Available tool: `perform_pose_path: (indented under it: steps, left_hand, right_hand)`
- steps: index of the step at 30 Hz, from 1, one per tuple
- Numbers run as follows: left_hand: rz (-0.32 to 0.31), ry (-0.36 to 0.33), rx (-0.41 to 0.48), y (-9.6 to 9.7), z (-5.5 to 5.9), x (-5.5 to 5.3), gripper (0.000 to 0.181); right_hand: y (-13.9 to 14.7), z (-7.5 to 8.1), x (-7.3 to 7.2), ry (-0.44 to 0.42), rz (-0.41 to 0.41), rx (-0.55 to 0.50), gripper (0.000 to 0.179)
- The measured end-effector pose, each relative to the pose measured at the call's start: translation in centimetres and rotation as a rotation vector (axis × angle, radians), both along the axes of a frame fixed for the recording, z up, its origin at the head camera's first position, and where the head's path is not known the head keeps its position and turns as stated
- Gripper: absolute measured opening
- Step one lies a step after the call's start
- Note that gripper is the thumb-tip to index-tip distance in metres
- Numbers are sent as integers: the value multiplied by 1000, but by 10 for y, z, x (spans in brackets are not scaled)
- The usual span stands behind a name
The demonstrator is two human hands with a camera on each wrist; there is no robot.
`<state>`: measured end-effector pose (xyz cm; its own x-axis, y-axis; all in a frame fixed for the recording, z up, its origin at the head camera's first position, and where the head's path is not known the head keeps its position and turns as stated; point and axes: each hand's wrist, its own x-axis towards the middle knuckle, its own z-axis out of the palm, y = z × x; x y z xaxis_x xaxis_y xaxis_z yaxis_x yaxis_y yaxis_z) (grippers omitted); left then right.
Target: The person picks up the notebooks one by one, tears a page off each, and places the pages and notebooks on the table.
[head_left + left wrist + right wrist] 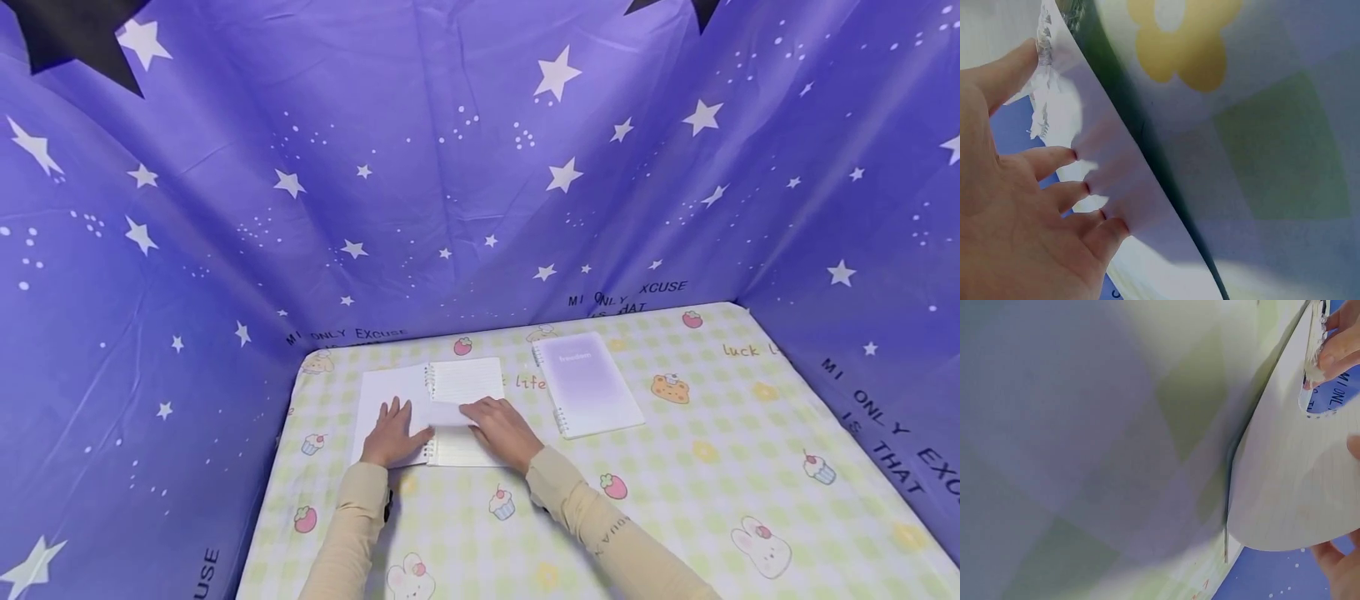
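Note:
A spiral notebook (384,385) lies open on the table in the head view, with a blank left side and a lined page (468,377) on the right. My left hand (390,435) rests on the left side with fingers spread, its thumb at the spiral binding (430,379). My right hand (504,432) pinches the edge of a raised page (446,414), which bows up from the binding. In the right wrist view that page (1291,487) curves broadly, fingers (1338,569) at its edge. Straight fingers press the paper (1110,162) in the left wrist view.
To the right lies a closed spiral notebook (592,392) with a purple-and-white cover. A checked cloth (645,533) printed with cartoon figures covers the table. Purple star-patterned curtains (465,183) hang behind and at both sides.

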<state>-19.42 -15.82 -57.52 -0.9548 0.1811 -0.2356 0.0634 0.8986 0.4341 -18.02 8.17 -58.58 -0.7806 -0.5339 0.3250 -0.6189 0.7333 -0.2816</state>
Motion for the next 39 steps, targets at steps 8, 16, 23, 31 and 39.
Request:
perform_pose_path:
  steps: [8,16,23,31,39]
  left_hand:
    - [-19,37,-10,0,-3,4,68]
    - [-37,14,-35,5,-5,3,70]
    - [-72,14,-65,1,-5,2,71]
    - [-74,24,-54,1,-6,3,69]
    - [-71,6,-25,-3,-11,3,68]
  right_hand:
    - [3,4,14,-4,49,-24,28]
    - [18,2,32,19,122,-22,31]
    - [25,3,43,54,193,-9,30]
    - [24,6,53,85,247,69,49]
    - [26,2,59,125,273,100,56]
